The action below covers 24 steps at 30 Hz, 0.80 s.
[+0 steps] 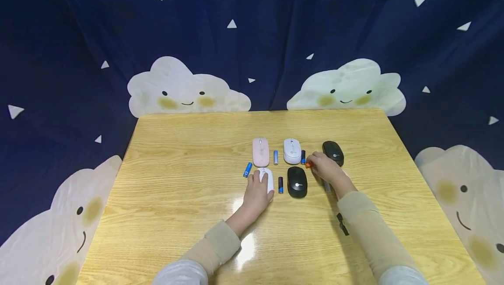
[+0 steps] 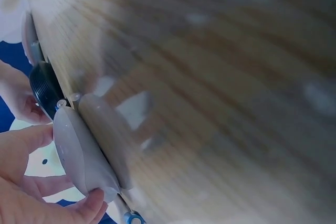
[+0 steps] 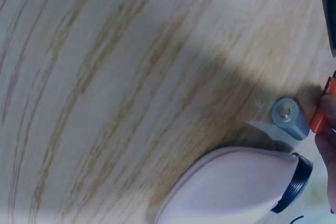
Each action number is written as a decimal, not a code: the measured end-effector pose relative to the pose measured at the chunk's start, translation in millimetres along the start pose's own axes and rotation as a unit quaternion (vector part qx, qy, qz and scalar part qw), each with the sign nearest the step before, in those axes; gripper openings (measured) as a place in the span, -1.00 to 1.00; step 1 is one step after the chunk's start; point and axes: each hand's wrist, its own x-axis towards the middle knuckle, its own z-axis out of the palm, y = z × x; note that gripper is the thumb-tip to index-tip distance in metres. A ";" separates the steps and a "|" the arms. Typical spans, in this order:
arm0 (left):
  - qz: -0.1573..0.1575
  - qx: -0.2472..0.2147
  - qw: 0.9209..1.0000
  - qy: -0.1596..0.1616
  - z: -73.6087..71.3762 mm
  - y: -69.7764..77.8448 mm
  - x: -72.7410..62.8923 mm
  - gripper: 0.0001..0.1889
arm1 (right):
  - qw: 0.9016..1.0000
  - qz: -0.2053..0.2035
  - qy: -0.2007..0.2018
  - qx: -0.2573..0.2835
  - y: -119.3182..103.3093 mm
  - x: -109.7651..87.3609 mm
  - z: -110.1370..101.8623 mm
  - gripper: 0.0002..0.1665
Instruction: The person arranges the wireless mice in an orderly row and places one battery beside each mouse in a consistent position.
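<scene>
My left hand [image 1: 257, 195] grips a white computer mouse [image 1: 269, 179] at the front left of the group. In the left wrist view, thumb and fingers of the left hand [image 2: 42, 195] hold that white mouse [image 2: 84, 153] by its edges, close to the tabletop. My right hand [image 1: 324, 167] pinches an orange battery [image 1: 308, 165] between thumb and finger, just right of a dark blue battery [image 1: 303, 157]. The right wrist view has the orange battery [image 3: 322, 108] beside a blue battery [image 3: 292, 119] and a pale mouse [image 3: 236, 187].
Behind are a pink mouse [image 1: 260, 152], another white mouse [image 1: 292, 150] and a black mouse [image 1: 333, 153]. A second black mouse [image 1: 297, 182] lies between the hands. Loose batteries include a blue one [image 1: 247, 169] and a dark one [image 1: 281, 185]. A small black item [image 1: 342, 224] lies by the right sleeve.
</scene>
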 end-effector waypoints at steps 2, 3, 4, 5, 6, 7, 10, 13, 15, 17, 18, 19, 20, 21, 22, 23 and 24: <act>0.000 0.000 1.000 0.002 0.3 -0.1 0.0 -0.42 | 1.000 0.001 -0.001 -0.001 -0.4 0.6 -0.5 -0.75; 0.000 -0.002 1.000 0.002 0.4 -0.1 -0.1 -0.43 | 1.000 0.003 -0.003 -0.001 -0.7 0.8 -0.8 -0.75; -0.001 -0.003 1.000 0.003 0.5 0.0 -0.1 -0.43 | 1.000 0.006 -0.005 -0.002 -0.9 1.1 -1.0 -0.75; -0.001 -0.004 1.000 0.003 0.6 0.1 0.0 -0.43 | 1.000 0.009 -0.006 -0.002 -1.3 1.4 -1.3 -0.75; -0.002 -0.004 1.000 0.003 0.5 0.2 0.1 -0.43 | 1.000 0.011 -0.008 -0.003 -1.4 1.7 -1.4 -0.75; -0.002 -0.004 1.000 0.003 0.5 0.2 0.2 -0.43 | 1.000 0.014 -0.010 -0.004 -1.5 2.0 -1.4 -0.75; -0.001 -0.004 1.000 0.004 0.6 0.3 0.2 -0.43 | 1.000 0.016 -0.012 -0.005 -1.5 2.5 -1.3 -0.76; 0.000 -0.006 1.000 0.006 1.3 0.0 0.2 -0.43 | 1.000 0.011 -0.007 -0.006 -1.1 2.6 -1.0 -0.77; 0.000 -0.009 1.000 0.009 1.5 -0.1 0.2 -0.44 | 1.000 0.003 -0.002 -0.003 -0.5 2.2 -0.9 -0.77; 0.000 -0.008 1.000 0.010 2.2 -0.2 0.2 -0.44 | 1.000 -0.006 0.006 0.001 0.4 1.3 -1.0 -0.76; 0.000 -0.007 1.000 0.010 2.0 -0.2 0.0 -0.44 | 1.000 -0.007 0.009 0.005 1.1 0.7 -1.3 -0.76; 0.000 -0.006 1.000 0.010 2.1 -0.1 0.0 -0.44 | 1.000 -0.008 0.013 0.010 1.7 0.0 -2.0 -0.75; 0.000 -0.005 1.000 0.011 2.1 -0.1 -0.4 -0.44 | 1.000 -0.007 0.016 0.014 2.3 -0.5 -3.2 -0.75; 0.000 -0.005 1.000 0.012 2.1 -0.1 -0.7 -0.44 | 1.000 0.000 0.019 0.020 2.9 -1.0 -5.0 -0.73; 0.000 -0.004 1.000 0.012 2.2 0.0 -0.9 -0.44 | 0.999 0.010 0.024 0.029 3.8 -1.3 -7.3 -0.73; -0.001 -0.004 1.000 0.012 1.8 0.1 -1.3 -0.44 | 0.999 0.021 0.029 0.039 4.9 -1.2 -10.0 -0.72; -0.001 -0.004 1.000 0.012 1.8 0.1 -1.5 -0.44 | 0.997 0.033 0.037 0.053 6.3 -1.0 -13.1 -0.70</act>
